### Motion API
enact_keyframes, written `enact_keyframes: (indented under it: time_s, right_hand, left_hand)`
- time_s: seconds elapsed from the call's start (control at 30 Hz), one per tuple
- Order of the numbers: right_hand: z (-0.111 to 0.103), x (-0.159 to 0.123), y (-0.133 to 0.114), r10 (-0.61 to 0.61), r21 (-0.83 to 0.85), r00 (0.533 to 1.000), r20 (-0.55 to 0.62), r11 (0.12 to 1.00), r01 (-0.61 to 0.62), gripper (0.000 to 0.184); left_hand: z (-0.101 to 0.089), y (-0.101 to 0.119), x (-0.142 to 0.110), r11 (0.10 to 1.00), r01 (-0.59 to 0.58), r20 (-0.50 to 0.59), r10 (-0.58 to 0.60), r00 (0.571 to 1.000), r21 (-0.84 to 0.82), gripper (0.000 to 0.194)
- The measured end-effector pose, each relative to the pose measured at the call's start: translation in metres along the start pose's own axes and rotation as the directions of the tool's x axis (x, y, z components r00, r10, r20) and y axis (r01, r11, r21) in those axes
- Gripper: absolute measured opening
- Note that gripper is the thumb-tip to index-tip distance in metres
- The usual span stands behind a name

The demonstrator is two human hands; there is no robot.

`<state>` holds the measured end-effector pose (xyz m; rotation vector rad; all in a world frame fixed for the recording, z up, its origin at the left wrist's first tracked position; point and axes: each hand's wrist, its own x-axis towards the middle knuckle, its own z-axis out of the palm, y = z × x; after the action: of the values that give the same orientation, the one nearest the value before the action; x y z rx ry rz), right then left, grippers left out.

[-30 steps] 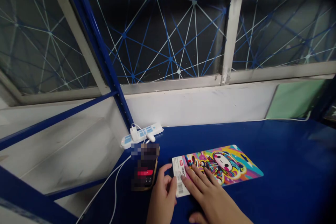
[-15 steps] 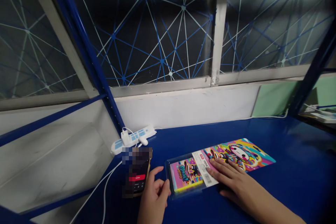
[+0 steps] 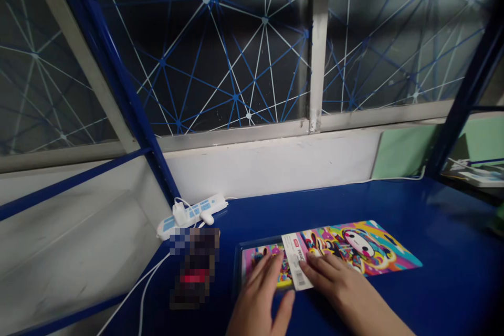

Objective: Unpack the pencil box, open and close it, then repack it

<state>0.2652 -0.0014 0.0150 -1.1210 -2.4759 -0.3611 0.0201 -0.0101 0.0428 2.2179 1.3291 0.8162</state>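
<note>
The 2 hands are spread out, gripping nothing: the right hand (image 3: 340, 286) lies on the bright card (image 3: 362, 247), the left hand (image 3: 258, 296) over the pack (image 3: 249, 261), maybe touching. Card overlaps pack on the blue table (image 3: 260, 214). Press softly and flat, so neither bends.

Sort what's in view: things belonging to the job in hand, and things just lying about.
In the job, it seems:
printed card, under the right hand
clear tray holding a colourful packet, under the left hand

Apparently just lying about:
pixelated phone
white power strip
green panel by the wall
</note>
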Motion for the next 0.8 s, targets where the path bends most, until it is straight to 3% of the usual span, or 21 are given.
enact_keyframes:
  time_s: [0.07,0.1,0.17,0.27,0.43,0.6,0.8]
  right_hand:
    - [0.003,0.002,-0.008,-0.012,-0.026,0.999,-0.044,1.0,0.01,0.044]
    - [0.004,0.003,-0.01,-0.005,-0.025,0.998,-0.06,1.0,0.003,0.041]
    - [0.004,0.001,-0.011,0.015,-0.003,0.997,-0.077,1.0,-0.016,0.037]
    - [0.002,-0.01,0.001,0.047,0.017,0.997,-0.058,0.999,-0.047,0.035]
    - [-0.003,-0.047,0.04,0.071,0.029,0.997,-0.023,0.997,-0.071,0.042]
    - [-0.02,-0.077,0.072,0.104,0.021,0.994,0.023,0.994,-0.104,0.049]
    - [-0.034,-0.083,0.098,0.075,-0.135,0.99,-0.118,0.987,-0.091,0.054]
  left_hand:
    - [0.01,0.007,0.015,0.985,0.011,0.193,-0.045,0.98,0.172,0.074]
    - [0.013,0.011,0.021,0.97,0.039,0.236,-0.097,0.967,0.239,0.08]
    - [0.015,0.018,0.028,0.939,0.094,0.261,-0.186,0.947,0.33,0.088]
    - [0.013,0.02,0.029,0.92,0.094,0.273,-0.209,0.939,0.38,0.091]
    - [0.01,0.016,0.024,0.939,0.029,0.269,-0.128,0.955,0.343,0.082]
    - [0.007,0.025,0.028,0.923,0.071,0.239,-0.171,0.956,0.377,0.066]
    - [-0.002,0.016,0.047,0.926,-0.01,0.231,-0.083,0.969,0.376,0.048]
